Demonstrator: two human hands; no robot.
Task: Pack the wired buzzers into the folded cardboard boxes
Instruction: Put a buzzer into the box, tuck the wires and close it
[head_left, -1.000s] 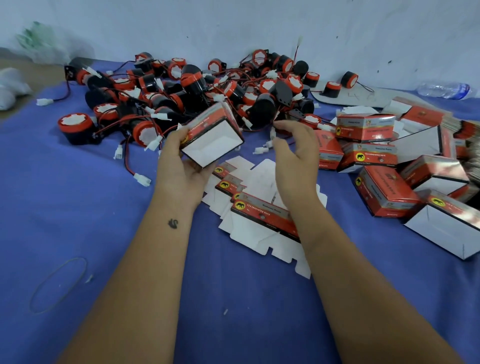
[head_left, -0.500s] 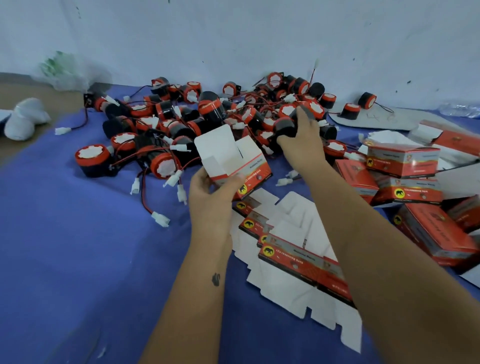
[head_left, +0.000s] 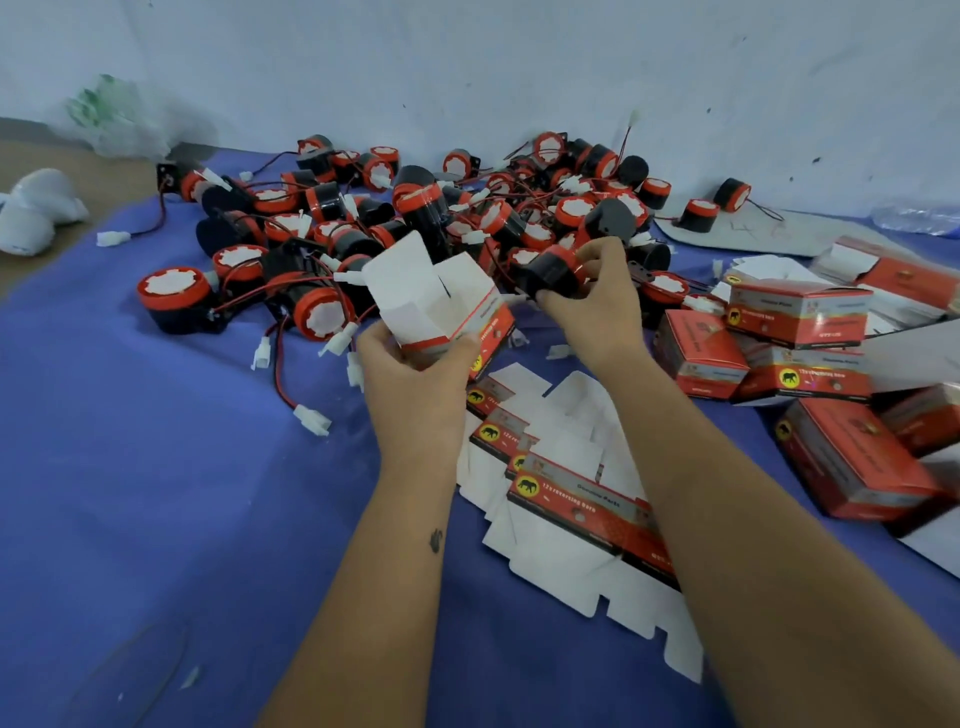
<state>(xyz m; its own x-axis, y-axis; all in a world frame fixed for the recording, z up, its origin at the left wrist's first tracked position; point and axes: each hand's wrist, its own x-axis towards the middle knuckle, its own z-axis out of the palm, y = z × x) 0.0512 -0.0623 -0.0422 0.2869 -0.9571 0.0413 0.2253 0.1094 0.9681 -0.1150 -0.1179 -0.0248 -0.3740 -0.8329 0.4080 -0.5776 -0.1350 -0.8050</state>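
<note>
— Since half a second ago, what moved?
— Right hand (head_left: 597, 306) drew back from the pile (head_left: 415, 208), fingers now pinching a buzzer (head_left: 550, 270) just beside the box's open flaps.
— And the left hand (head_left: 415, 374)?
— Palm up, fingers curled round the box (head_left: 441, 306).

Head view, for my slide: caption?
Left hand holds an open box; right hand brings a buzzer beside it.

Black buzzers (head_left: 550, 270) capped in red and white, red boxes (head_left: 797, 312) with what seems a yellow elephant badge, and a blue desk (head_left: 156, 467) are seen.
</note>
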